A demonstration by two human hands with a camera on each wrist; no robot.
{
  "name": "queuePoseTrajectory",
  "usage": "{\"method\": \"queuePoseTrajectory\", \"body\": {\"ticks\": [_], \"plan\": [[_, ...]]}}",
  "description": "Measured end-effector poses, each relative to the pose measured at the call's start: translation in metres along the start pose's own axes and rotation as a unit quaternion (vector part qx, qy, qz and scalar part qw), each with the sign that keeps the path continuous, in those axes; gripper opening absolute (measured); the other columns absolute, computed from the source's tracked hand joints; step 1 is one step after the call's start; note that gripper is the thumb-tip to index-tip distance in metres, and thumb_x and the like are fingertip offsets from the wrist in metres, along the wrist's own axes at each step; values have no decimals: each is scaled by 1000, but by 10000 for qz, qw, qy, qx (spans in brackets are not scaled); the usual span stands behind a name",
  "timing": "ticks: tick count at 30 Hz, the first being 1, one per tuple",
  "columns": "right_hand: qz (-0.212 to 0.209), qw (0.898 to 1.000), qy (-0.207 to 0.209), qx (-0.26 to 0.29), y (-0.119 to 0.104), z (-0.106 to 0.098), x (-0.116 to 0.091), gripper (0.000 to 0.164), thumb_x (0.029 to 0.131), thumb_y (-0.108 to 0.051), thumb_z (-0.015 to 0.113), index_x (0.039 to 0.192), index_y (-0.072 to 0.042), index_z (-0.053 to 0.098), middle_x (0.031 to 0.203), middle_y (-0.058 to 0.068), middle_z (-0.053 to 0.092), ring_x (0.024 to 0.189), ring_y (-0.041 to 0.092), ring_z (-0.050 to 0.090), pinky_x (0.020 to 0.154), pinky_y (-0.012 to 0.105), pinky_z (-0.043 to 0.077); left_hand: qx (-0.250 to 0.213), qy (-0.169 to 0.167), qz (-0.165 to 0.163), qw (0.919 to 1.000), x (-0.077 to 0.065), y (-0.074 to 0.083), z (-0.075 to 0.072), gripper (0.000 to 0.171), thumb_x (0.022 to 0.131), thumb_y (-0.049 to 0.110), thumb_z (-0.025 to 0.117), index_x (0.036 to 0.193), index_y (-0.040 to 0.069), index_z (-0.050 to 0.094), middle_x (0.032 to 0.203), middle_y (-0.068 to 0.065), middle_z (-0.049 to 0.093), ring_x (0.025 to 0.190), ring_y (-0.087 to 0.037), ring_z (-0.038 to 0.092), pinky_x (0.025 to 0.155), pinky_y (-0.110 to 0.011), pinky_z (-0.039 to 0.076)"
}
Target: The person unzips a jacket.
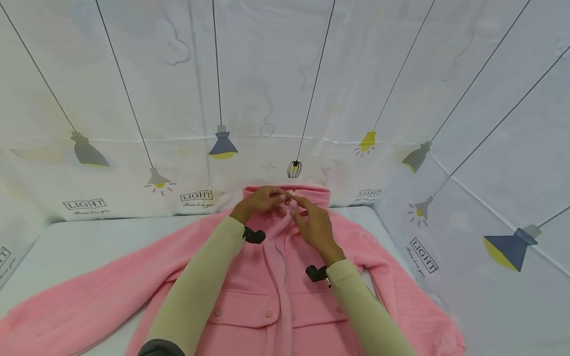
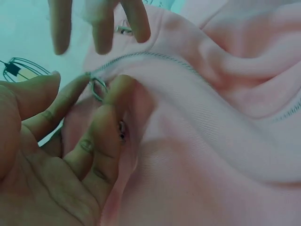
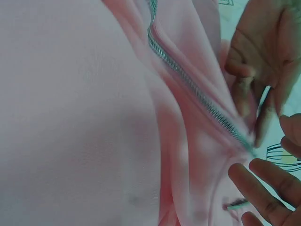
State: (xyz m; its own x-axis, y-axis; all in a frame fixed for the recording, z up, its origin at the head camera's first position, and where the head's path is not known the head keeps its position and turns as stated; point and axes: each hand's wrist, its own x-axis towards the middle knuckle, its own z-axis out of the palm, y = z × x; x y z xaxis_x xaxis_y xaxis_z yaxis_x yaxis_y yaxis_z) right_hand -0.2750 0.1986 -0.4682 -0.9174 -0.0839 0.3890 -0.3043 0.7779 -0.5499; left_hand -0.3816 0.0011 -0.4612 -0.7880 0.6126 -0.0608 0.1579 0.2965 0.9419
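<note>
A pink jacket (image 1: 249,272) lies spread out front side up, its collar (image 1: 320,196) at the far end. My left hand (image 1: 265,200) grips the front edge of the collar beside the zipper's upper end; in the left wrist view its fingers curl round the fabric near a metal loop (image 2: 99,96). My right hand (image 1: 316,227) hovers close by over the other side of the collar, fingers loosely extended and holding nothing. Metal zipper teeth (image 3: 202,99) run along the jacket's front edge in the right wrist view.
Under the jacket is a white table (image 1: 102,240). A white wall covering (image 1: 267,64) printed with hanging lamps rises right behind the collar and along the right. The jacket's sleeves (image 1: 111,287) spread to both sides. Buttoned pocket flaps (image 1: 245,306) lie nearer me.
</note>
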Motion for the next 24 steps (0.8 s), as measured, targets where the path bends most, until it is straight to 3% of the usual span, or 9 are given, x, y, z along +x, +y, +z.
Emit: {"method": "queuePoseTrajectory", "body": {"ticks": [6, 14, 19, 24], "plan": [[428, 9989, 209, -45, 1, 6, 8, 44, 103, -28, 72, 146, -28, 65, 126, 5, 78, 105, 24, 79, 83, 50, 61, -353, 168, -42, 9992, -8, 11, 0, 35, 112, 22, 56, 140, 3, 66, 105, -17, 75, 93, -21, 73, 89, -30, 55], [545, 9970, 539, 123, -4, 11, 13, 34, 100, -25, 75, 134, -26, 69, 121, 2, 80, 102, 22, 79, 83, 47, 61, -642, 273, -162, 9974, -16, 20, 1, 34, 112, 22, 55, 139, 5, 68, 120, -15, 71, 83, -18, 72, 84, -29, 58], [693, 9942, 584, 586, -3, 12, 18, 27, 99, -20, 76, 125, -22, 69, 118, 2, 79, 102, 21, 77, 88, 46, 61, -855, 418, -112, 9954, -18, 20, 3, 30, 111, 19, 58, 132, 4, 71, 116, -14, 72, 74, -18, 67, 78, -29, 59], [952, 9881, 303, 1170, 0, 11, 21, 23, 98, -24, 78, 118, -19, 68, 116, 2, 77, 102, 23, 75, 89, 44, 62, -922, 428, -23, 9948, -20, 17, 1, 29, 110, 17, 59, 130, 0, 71, 104, -7, 70, 72, -17, 64, 75, -27, 57]]}}
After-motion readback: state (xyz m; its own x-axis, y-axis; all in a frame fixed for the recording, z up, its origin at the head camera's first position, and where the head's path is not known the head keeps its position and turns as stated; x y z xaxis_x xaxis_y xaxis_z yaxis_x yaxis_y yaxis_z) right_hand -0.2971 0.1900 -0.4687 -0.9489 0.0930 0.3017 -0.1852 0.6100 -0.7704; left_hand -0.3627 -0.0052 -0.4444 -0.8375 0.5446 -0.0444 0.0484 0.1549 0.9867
